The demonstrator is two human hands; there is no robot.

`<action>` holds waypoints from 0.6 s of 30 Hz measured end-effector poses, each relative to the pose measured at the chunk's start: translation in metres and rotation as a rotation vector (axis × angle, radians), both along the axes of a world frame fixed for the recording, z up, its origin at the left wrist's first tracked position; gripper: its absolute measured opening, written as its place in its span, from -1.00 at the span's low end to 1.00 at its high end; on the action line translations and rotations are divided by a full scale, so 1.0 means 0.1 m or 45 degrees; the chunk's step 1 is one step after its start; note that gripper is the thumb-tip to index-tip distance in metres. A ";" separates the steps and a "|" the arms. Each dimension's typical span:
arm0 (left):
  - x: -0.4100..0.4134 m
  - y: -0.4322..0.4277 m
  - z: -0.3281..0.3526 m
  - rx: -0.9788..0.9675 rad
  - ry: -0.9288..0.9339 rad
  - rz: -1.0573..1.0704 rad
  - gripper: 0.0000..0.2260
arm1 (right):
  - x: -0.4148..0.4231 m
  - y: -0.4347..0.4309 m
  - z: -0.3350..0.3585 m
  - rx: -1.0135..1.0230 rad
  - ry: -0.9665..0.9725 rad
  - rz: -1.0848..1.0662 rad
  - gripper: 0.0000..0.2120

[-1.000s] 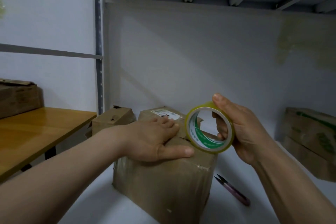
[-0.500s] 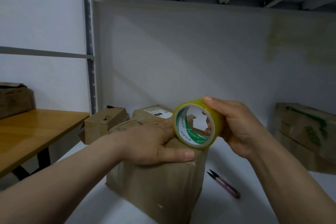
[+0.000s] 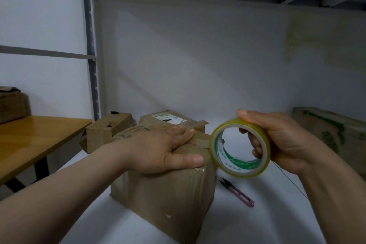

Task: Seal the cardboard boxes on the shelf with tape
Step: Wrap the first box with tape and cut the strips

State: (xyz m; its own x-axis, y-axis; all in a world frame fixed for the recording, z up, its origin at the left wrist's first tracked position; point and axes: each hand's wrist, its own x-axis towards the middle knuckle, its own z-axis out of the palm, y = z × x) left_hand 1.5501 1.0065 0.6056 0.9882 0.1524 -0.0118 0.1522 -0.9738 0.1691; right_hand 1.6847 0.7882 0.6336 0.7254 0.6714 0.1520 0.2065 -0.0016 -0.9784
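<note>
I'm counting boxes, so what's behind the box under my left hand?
Two more cardboard boxes: a labelled box and, left of it, a torn box. The front box and left hand cover the labelled one's lower part.

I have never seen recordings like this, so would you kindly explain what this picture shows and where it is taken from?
There is no machine here: these are a person's two bare hands, filmed by one wide-angle camera worn on the head, which looks forward and down. The person faces a white shelf. The left hand lies on top of a cardboard box, with the thumb over its front edge. The right hand grips a roll of tape just right of the box, with the thumb on top and the fingers through the hole. Purple-handled snips lie on the shelf beside the box. A small torn box and a labelled box stand behind it. A green-printed box is at the far right, and a wooden table is at the left.
</note>
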 end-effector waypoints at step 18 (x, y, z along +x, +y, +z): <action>-0.03 -0.18 0.09 0.119 0.015 -0.068 -0.25 | 0.01 -0.15 -0.42 -0.096 0.244 0.110 -0.69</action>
State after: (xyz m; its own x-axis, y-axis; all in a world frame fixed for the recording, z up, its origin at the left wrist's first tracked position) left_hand 1.5466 0.9884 0.6144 0.9949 0.1002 -0.0117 0.1008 -0.9920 0.0758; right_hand 1.6861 0.7736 0.5918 0.6757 0.7363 -0.0362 0.0191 -0.0666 -0.9976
